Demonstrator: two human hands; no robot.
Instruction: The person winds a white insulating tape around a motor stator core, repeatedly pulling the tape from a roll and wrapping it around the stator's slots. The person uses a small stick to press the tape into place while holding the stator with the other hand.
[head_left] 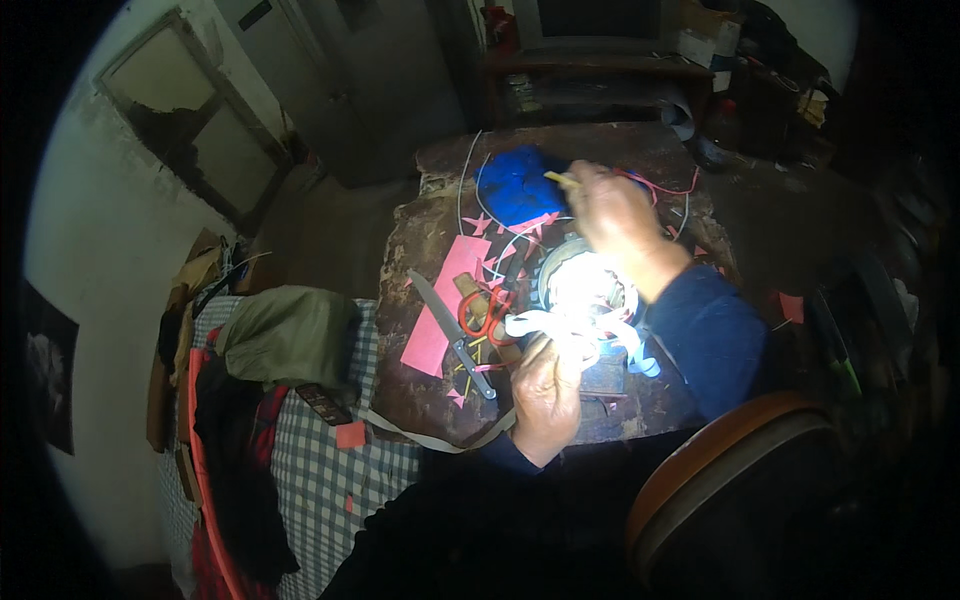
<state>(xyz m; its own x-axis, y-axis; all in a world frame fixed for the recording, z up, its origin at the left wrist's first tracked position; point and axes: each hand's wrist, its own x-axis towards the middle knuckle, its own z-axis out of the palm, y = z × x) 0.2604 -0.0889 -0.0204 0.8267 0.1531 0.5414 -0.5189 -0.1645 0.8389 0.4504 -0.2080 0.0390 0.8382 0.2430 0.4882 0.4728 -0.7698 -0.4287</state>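
- Pinching at least one flat white strip (pixel 540 322) in curled left hand (pixel 546 402)
- Gripping one short yellow stick (pixel 563 180) in closed right hand (pixel 612 208)
- Nearby, one black-handled steel knife (pixel 456 338)

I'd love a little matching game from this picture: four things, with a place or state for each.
1. knife
2. blue bundle
3. olive bundle
4. right hand

A. on the checked cloth
B. holding a yellow piece
C. across the pink sheet
D. crumpled on the table's far part

Pairs: 1-C, 2-D, 3-A, 4-B
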